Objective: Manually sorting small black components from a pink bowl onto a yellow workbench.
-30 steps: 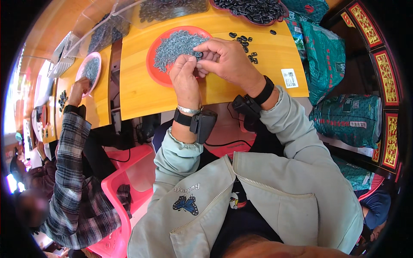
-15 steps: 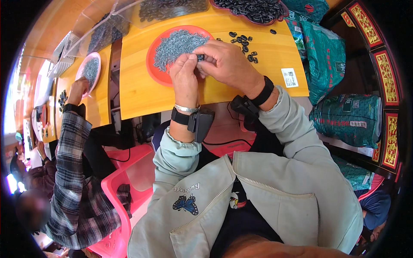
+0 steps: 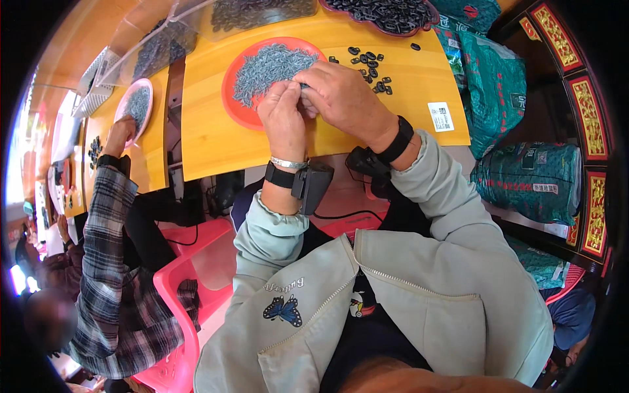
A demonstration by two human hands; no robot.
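Note:
My left hand (image 3: 283, 114) and my right hand (image 3: 348, 98) meet over the near right rim of an orange-red plate (image 3: 231, 98). Fingertips of both are pinched together around a small black plastic piece (image 3: 304, 86), mostly covered by the fingers. Heaped in the plate are many small grey metal pieces that look like screws (image 3: 268, 69). Whether a screw is also between my fingers cannot be made out. Just beyond my right hand, several loose black oval pieces (image 3: 372, 64) lie scattered on the yellow wooden table (image 3: 216, 147).
At the far edge stand a dark red bowl (image 3: 429, 23) of black pieces and a clear bin (image 3: 262, 16). Green sacks (image 3: 495, 98) are stacked at the right. To the left, a co-worker's hand (image 3: 120, 136) is at a pink plate (image 3: 149, 118); a pink chair (image 3: 187, 295) stands nearby.
My fingers have closed further over the black piece, so less of it shows. My right hand has shifted slightly left.

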